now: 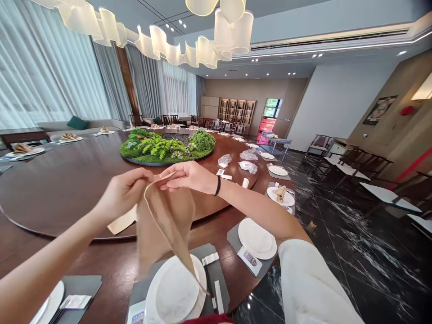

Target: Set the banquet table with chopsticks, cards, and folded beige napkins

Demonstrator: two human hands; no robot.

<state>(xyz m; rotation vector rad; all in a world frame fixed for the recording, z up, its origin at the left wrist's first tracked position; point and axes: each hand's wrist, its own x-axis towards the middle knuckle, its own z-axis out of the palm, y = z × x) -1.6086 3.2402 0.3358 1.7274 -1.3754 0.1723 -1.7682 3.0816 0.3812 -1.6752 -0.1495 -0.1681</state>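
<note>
hands raised above the place setting, both pinching one tan cloth napkin [165, 225] by its top edge. left hand [123, 193] with fingers closed on the left part of that edge; right hand [189, 176] with thumb and fingertips pressed together on the right part, black band at the wrist. napkin hanging loose in the air, draped down to a point over the white plate [175, 290] on its grey placemat [221, 270], unshaped so far, blurred along the lower fold. judged from that: folding only at the opening stage, cloth spread and held, no finished form, nothing set on the plate.

further round the dark round table [67, 180], one folded napkin [280, 192] already on a plate to the right, another plate [257, 238] between bare. more folded napkins on plates at the far left [22, 148]. green moss centrepiece [167, 146] in the middle, small plastic-wrapped packets [248, 166] near it. so, a few settings done, nearer ones left.
</note>
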